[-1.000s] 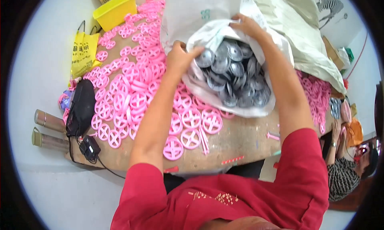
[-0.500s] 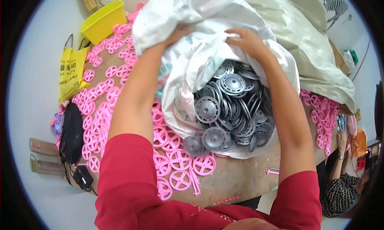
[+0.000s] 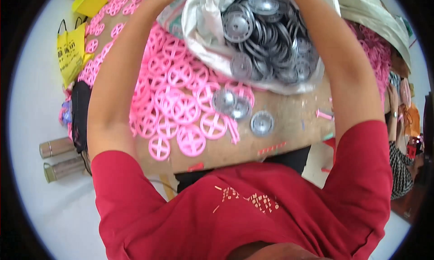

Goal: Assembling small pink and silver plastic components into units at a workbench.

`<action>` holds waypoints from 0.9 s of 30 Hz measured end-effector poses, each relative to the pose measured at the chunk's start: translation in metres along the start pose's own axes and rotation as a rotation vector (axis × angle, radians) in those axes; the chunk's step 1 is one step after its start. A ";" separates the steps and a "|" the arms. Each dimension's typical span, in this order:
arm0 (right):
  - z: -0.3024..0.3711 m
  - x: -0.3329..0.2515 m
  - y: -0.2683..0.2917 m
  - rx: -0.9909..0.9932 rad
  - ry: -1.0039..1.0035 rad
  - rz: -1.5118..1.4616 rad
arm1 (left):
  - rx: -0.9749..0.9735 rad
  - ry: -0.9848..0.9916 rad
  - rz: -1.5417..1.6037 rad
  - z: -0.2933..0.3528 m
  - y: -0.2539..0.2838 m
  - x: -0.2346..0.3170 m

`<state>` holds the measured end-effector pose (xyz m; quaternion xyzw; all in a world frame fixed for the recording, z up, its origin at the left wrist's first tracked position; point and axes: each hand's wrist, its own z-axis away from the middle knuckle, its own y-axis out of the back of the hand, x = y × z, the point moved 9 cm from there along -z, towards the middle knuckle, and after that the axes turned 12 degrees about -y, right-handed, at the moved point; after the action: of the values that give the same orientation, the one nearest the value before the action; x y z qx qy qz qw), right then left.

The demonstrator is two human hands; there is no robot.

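Note:
Both my forearms stretch away over the table, and my hands lie past the upper edge, so their fingers cannot be seen. Between the arms a white woven sack [image 3: 199, 38] gapes toward me, full of grey plastic wheel-shaped discs [image 3: 264, 38]. My left wrist is beside the sack's far left part; my right forearm crosses its right side. A few grey discs [image 3: 224, 101] have come out onto pink spoked wheels [image 3: 185, 108] in front of the sack. One single grey disc [image 3: 262, 123] lies on bare tabletop [image 3: 289, 115].
More pink wheels spread to the left and far right. A yellow bin [image 3: 88, 2], a yellow bag [image 3: 71, 52], a black case [image 3: 81, 111] and two bottles [image 3: 58, 148] are at the left. A pale sack [image 3: 375, 16] stands far right, above another person's arm [image 3: 392, 106].
The view has tipped back toward my body, so the sack sits higher and my hands have left the picture. Grey discs have slid out of the sack's mouth onto the table.

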<state>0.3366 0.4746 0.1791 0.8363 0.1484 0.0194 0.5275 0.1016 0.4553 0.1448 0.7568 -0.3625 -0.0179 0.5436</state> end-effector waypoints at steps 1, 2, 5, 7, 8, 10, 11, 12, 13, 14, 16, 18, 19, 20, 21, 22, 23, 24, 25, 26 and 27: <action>0.006 0.006 0.017 0.065 -0.057 0.009 | 0.052 -0.055 0.057 0.017 0.013 0.034; 0.017 0.020 0.035 0.127 -0.123 0.025 | 0.068 -0.007 0.107 0.047 0.030 0.120; 0.070 -0.047 0.100 0.355 0.104 0.050 | 0.178 -0.511 -0.214 0.115 0.043 0.178; 0.119 -0.074 0.129 0.305 0.127 -0.028 | 0.180 -0.489 -0.221 0.143 0.049 0.189; 0.147 -0.086 0.138 0.255 0.147 -0.113 | 0.174 -0.466 -0.235 0.164 0.053 0.197; 0.201 -0.074 0.137 0.162 0.170 -0.313 | 0.149 -0.378 -0.188 0.196 0.060 0.209; 0.230 -0.067 0.132 0.077 0.192 -0.505 | 0.132 -0.302 -0.145 0.211 0.064 0.210; 0.260 -0.063 0.128 0.107 0.157 -0.518 | 0.231 -0.363 -0.130 0.238 0.072 0.215; 0.296 -0.062 0.125 0.129 0.112 -0.525 | 0.233 -0.354 -0.137 0.264 0.068 0.215; 0.325 -0.069 0.121 0.095 0.024 -0.558 | 0.249 -0.305 -0.209 0.291 0.069 0.211; 0.372 -0.066 0.109 0.063 -0.095 -0.616 | 0.261 -0.245 -0.289 0.336 0.060 0.219; 0.410 -0.057 0.099 0.080 -0.175 -0.696 | 0.368 -0.029 -0.073 0.375 0.054 0.219; 0.429 -0.058 0.101 0.073 -0.174 -0.706 | 0.368 0.042 -0.077 0.391 0.046 0.227; 0.447 -0.054 0.092 -0.066 -0.294 -0.799 | 0.382 0.137 0.122 0.407 0.030 0.233; 0.467 -0.052 0.079 -0.216 -0.421 -0.889 | 0.323 0.171 0.288 0.420 0.013 0.249; 0.478 -0.067 0.072 -0.329 -0.331 -0.907 | 0.194 0.126 0.432 0.424 -0.006 0.269; 0.493 -0.084 0.069 -0.444 -0.239 -0.919 | 0.056 0.064 0.461 0.436 -0.030 0.282; 0.498 -0.099 0.071 -0.425 -0.022 -0.704 | 0.000 -0.008 0.320 0.440 -0.047 0.286; 0.508 -0.099 0.058 -0.352 0.037 -0.571 | -0.054 -0.083 0.180 0.442 -0.063 0.289; 0.515 -0.093 0.039 -0.384 -0.027 -0.478 | -0.065 -0.088 0.195 0.442 -0.077 0.286; 0.517 -0.088 0.022 -0.410 -0.084 -0.386 | -0.094 -0.106 -0.017 0.438 -0.088 0.280</action>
<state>0.3552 -0.0113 -0.0198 0.6684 0.2758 -0.0867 0.6853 0.1698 -0.0455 -0.0046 0.7316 -0.3830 -0.0794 0.5584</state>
